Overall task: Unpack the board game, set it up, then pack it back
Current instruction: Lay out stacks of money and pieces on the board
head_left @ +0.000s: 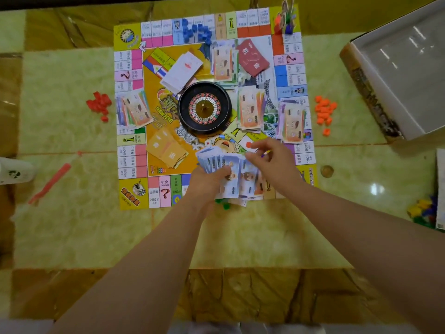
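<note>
The game board (pixel 130 189) lies flat on the table with a black roulette wheel (pixel 204 107) at its centre. My left hand (pixel 207 182) grips a fanned stack of play money (pixel 231 174) over the board's near edge. My right hand (pixel 272 157) hovers just right of the fan and pinches something small and purple between thumb and fingers. More money piles (pixel 250 109) lie on the board, along with a white card deck (pixel 183 68), a red card deck (pixel 252 56) and an orange card deck (pixel 166 150).
Red pieces (pixel 100 106) lie left of the board, orange pieces (pixel 325 113) right, blue pieces (pixel 196 32) on its far edge. The open game box (pixel 370 97) stands at the right. A red stick (pixel 50 183) and a white cup (pixel 14 169) lie at the left.
</note>
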Available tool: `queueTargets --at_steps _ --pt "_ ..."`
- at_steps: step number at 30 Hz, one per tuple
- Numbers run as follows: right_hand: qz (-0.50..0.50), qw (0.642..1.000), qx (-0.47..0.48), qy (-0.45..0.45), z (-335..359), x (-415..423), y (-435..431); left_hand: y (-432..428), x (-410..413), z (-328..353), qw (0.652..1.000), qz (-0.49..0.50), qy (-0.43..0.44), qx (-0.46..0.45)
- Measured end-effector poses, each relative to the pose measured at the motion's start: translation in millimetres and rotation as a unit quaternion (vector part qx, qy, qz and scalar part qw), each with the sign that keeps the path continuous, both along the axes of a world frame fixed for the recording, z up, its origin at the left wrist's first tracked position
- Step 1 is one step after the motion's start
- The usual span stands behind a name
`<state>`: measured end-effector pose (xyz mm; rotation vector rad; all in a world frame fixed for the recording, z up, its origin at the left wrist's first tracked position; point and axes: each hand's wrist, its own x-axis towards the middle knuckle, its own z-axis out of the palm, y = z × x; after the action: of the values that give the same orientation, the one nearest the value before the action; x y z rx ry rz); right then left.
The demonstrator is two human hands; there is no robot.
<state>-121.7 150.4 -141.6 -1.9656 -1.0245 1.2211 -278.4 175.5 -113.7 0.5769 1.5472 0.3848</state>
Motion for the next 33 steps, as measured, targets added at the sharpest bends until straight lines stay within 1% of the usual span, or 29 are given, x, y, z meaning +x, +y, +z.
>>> queueTargets --at_steps 1,3,5,7,10,12,15,17,20,23,25,27,30,33 --pt "0.022 0.999 -0.013 0.042 5.1 3.8 0.7 2.1 6.3 3.4 1.0 0.0 -0.002 0.002" --pt "0.053 0.993 -0.04 0.099 15.8 15.6 4.0 7.2 21.0 8.5 1.0 0.0 -0.017 0.004" --pt "0.044 0.987 -0.042 0.148 26.2 29.3 8.5 12.5 36.6 15.2 0.999 0.01 -0.041 0.003" --pt "0.03 0.984 -0.041 0.169 32.0 42.6 12.7 18.3 50.7 19.4 0.999 0.013 -0.042 0.001" --pt "0.036 0.989 -0.046 0.139 30.2 61.6 16.2 26.7 73.8 26.5 0.999 -0.002 -0.042 -0.014" --pt "0.018 0.994 -0.045 0.1 24.5 76.1 19.7 31.0 90.4 26.5 0.999 -0.004 -0.034 -0.017" --pt "-0.037 0.998 -0.031 0.046 14.4 95.8 27.8 37.0 107.0 23.6 0.999 -0.019 0.025 0.014" --pt "-0.061 0.997 -0.029 0.021 7.5 105.9 32.4 41.1 112.4 19.1 0.998 -0.006 0.061 0.023" --pt "-0.035 0.998 -0.038 0.041 0.2 116.2 38.0 46.4 119.5 11.1 0.996 0.008 0.081 0.02" --pt "0.0 0.993 -0.045 0.108 -2.6 120.9 39.7 48.4 124.2 7.4 0.996 -0.002 0.088 0.016" --pt "0.031 0.99 -0.059 0.123 -4.8 124.3 38.5 47.8 126.2 7.0 0.997 0.0 0.078 0.005" --pt "0.047 0.99 -0.062 0.12 -3.8 127.2 38.2 46.7 130.7 12.5 0.999 0.008 0.048 -0.004" --pt "0.03 0.99 -0.063 0.126 0.1 127.0 40.3 43.5 135.7 16.3 1.0 -0.005 0.006 0.019" --pt "0.009 0.992 -0.053 0.116 6.0 128.7 47.3 45.9 134.4 21.4 0.999 0.0 -0.001 0.042"
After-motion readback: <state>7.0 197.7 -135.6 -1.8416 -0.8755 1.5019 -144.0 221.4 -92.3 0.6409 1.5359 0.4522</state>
